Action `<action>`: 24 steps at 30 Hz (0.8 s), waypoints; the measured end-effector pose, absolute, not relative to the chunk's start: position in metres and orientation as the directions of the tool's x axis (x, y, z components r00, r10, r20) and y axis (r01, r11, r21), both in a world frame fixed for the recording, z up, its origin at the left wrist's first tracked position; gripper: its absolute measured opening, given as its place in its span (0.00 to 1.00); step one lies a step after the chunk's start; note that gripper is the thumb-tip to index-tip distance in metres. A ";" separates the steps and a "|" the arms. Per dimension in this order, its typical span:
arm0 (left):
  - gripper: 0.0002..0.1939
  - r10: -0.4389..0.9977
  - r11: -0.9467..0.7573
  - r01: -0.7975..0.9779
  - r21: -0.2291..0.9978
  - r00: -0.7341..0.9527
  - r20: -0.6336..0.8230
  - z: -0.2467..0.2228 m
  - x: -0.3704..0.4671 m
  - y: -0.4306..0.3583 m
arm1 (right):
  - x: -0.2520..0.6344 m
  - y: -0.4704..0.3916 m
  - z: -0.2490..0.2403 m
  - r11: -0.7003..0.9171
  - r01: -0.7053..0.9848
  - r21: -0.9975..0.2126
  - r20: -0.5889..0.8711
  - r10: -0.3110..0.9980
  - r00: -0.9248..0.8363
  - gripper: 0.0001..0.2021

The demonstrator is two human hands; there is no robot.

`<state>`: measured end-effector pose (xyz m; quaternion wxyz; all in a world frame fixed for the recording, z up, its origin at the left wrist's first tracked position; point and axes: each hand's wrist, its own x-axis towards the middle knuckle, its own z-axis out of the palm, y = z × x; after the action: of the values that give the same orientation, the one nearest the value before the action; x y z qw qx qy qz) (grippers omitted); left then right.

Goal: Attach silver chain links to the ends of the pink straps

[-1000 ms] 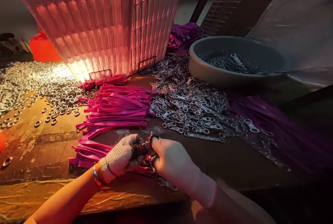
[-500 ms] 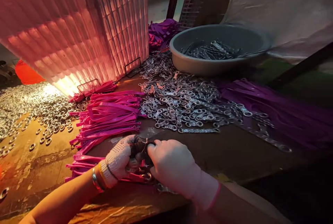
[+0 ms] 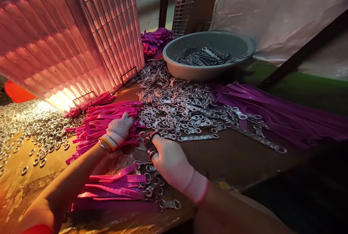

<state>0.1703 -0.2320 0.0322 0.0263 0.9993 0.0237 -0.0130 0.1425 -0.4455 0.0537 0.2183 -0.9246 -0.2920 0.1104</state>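
Note:
My left hand, in a white dotted glove, reaches onto the right end of a row of pink straps; its fingers are curled on the strap ends. My right hand, in a pale glove with a pink cuff, is closed around a dark tool with a metal ring at its tip. Below the hands lie pink straps joined to silver ringed pieces. Beyond my right hand spreads a heap of silver ringed links.
Loose metal rings cover the left side of the table. A grey basin holds more metal links at the back. Purple straps lie at right. Ribbed translucent panels stand behind the pink straps, lit from below.
My left hand has moved away from my right hand, up onto the pink strap row. The straps with metal pieces below are now uncovered. The view has shifted slightly.

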 end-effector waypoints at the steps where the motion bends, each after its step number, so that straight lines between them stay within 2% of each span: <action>1: 0.18 0.053 -0.999 0.053 0.009 0.997 -0.049 0.031 0.169 -0.232 | 0.142 -0.445 0.054 -0.732 0.506 -0.456 -0.078 0.600 0.796 0.09; 3: 0.19 0.044 -0.999 0.045 0.016 0.998 -0.033 0.031 0.161 -0.233 | 0.141 -0.446 0.055 -0.722 0.531 -0.443 -0.077 0.621 0.780 0.10; 4: 0.18 0.040 -0.994 0.040 0.102 0.999 -0.004 0.033 0.155 -0.235 | 0.141 -0.446 0.056 -0.716 0.541 -0.441 -0.078 0.631 0.772 0.10; 6: 0.17 0.070 -0.887 0.057 0.458 0.997 0.012 0.038 0.137 -0.239 | 0.141 -0.448 0.059 -0.704 0.559 -0.439 -0.075 0.648 0.758 0.11; 8: 0.14 0.096 -0.631 0.099 0.770 0.994 -0.050 0.043 0.114 -0.246 | 0.141 -0.449 0.061 -0.678 0.599 -0.426 -0.044 0.677 0.735 0.11; 10: 0.12 0.101 -0.346 0.193 0.918 0.981 -0.167 0.049 0.090 -0.257 | 0.139 -0.449 0.064 -0.637 0.663 -0.394 -0.003 0.722 0.692 0.11; 14: 0.20 0.116 -0.013 0.346 0.938 0.932 -0.342 0.055 0.054 -0.278 | 0.132 -0.447 0.069 -0.577 0.744 -0.338 -0.027 0.796 0.605 0.12; 18: 0.22 0.144 0.052 0.387 0.921 0.909 -0.390 0.056 0.042 -0.290 | 0.124 -0.448 0.075 -0.558 0.789 -0.257 -0.074 0.825 0.560 0.10; 20: 0.22 0.125 0.003 0.408 0.913 0.906 -0.405 0.057 0.040 -0.293 | 0.120 -0.450 0.077 -0.533 0.822 -0.202 -0.084 0.845 0.528 0.08; 21: 0.21 0.120 -0.076 0.404 0.911 0.911 -0.394 0.058 0.039 -0.293 | 0.119 -0.450 0.077 -0.517 0.837 -0.178 -0.084 0.856 0.511 0.08; 24: 0.16 0.092 -0.438 0.249 0.864 0.968 -0.233 0.057 0.038 -0.293 | 0.115 -0.451 0.075 -0.483 0.865 -0.134 -0.075 0.875 0.477 0.10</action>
<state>0.0378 -0.2925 0.0571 0.5204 0.8445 0.1010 -0.0757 0.1149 -0.4508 0.0754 0.0387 -0.8586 -0.5068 0.0666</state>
